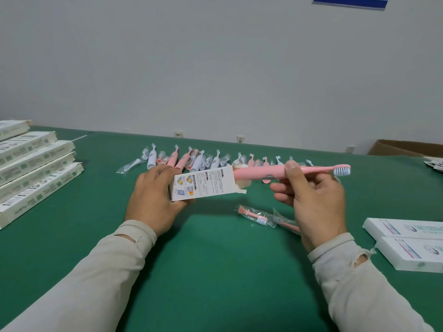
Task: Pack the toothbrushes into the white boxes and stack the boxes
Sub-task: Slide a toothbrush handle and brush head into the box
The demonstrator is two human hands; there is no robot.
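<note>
Left hand (153, 192) grips a white box (203, 184) at its closed end, held above the green table (215, 271). Right hand (311, 195) pinches a pink toothbrush (271, 173) near the neck, handle end at the box's open mouth, possibly partly inside. Wrapped toothbrushes (196, 160) lie at 12 o'clock, box stack (33, 164) at 9 o'clock.

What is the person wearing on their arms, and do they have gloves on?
No gloves: the left hand and the right hand are bare. Both arms wear long, pale beige sleeves with ribbed cuffs at the wrists. The right sleeve has a torn hole near its cuff, with loose threads. The left sleeve has a small slit near its cuff.
</note>
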